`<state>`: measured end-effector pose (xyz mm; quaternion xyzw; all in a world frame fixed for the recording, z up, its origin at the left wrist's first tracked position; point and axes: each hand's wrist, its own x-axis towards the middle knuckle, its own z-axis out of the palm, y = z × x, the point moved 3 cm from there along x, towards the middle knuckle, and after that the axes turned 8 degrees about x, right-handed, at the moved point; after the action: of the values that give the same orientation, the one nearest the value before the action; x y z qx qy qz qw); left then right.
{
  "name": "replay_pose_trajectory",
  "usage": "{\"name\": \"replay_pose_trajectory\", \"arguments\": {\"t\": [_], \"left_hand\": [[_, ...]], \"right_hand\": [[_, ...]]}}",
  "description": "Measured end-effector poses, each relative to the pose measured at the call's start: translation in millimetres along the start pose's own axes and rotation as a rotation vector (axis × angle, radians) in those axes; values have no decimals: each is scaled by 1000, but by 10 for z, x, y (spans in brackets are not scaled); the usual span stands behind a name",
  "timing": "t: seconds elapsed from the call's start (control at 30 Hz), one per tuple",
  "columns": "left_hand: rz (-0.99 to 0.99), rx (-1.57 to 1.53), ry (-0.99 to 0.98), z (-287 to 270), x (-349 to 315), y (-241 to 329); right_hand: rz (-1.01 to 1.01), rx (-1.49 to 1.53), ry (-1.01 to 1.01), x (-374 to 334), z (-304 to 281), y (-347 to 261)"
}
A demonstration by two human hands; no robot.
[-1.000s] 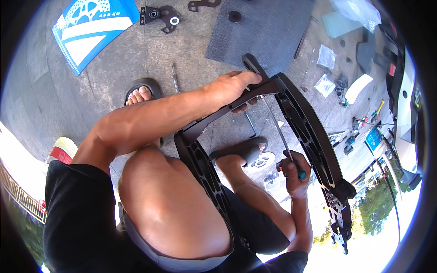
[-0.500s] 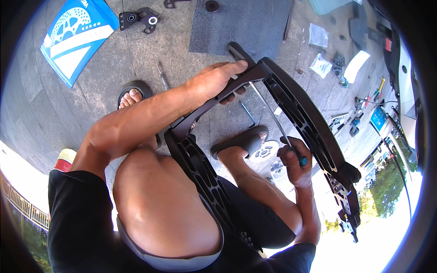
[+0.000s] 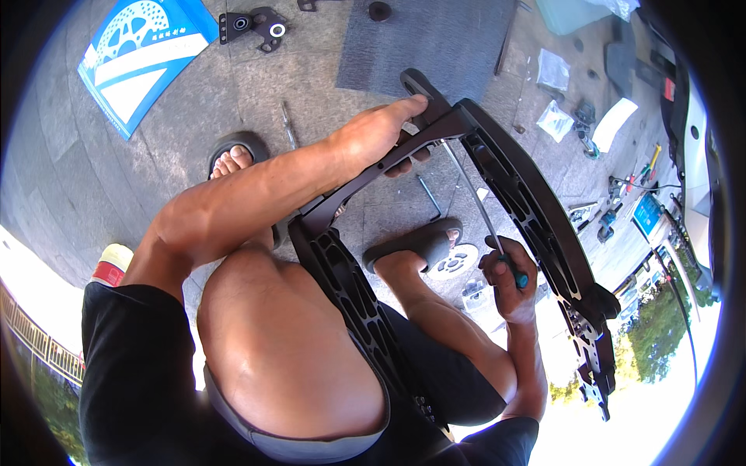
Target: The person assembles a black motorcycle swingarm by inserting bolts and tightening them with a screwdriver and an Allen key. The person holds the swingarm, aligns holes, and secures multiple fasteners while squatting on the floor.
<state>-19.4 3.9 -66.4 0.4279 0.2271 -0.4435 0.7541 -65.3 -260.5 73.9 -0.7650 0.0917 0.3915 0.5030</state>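
Observation:
A large black U-shaped metal frame (image 3: pixel 522 184) with cut-out long arms, much like a motorcycle swingarm, slants across my lap. My left hand (image 3: pixel 371 140) is closed around its crosspiece, thumb on top near a protruding slotted black bracket (image 3: pixel 425 91) and fingertips underneath. In my right hand (image 3: pixel 509 281) is a screwdriver (image 3: pixel 475 193) with a teal handle, held between the frame's two arms. Its long shaft runs up to the corner where the crosspiece meets the right arm. The tip is hidden there, so I cannot tell what it touches.
On the paving lie a blue-and-white package (image 3: pixel 144 66), black metal brackets (image 3: pixel 252 27), a dark mat (image 3: pixel 427 46), a hex key (image 3: pixel 429 196), a slim metal tool (image 3: pixel 288 124) and a silver disc (image 3: pixel 453 262). Small plastic bags (image 3: pixel 554 122) and tools are scattered right, beside a white vehicle (image 3: pixel 697 128).
The view has shifted slightly, so the ground items appear further right. My left hand keeps its grip on the frame, and the screwdriver stays at the same corner.

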Motion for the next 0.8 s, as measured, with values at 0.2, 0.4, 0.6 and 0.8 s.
{"name": "replay_pose_trajectory", "arguments": {"t": [0.2, 0.4, 0.6, 0.8], "left_hand": [[9, 10, -15, 0, -10, 19], [-18, 36, 32, 3, -32, 12], [-21, -6, -1, 18, -13, 5], [-35, -47, 4, 7, -1, -27]], "right_hand": [[-9, 12, 9, -14, -7, 7], [-31, -75, 48, -93, -58, 20], [22, -71, 15, -105, -81, 33], [22, -59, 9, -88, -85, 52]]}}
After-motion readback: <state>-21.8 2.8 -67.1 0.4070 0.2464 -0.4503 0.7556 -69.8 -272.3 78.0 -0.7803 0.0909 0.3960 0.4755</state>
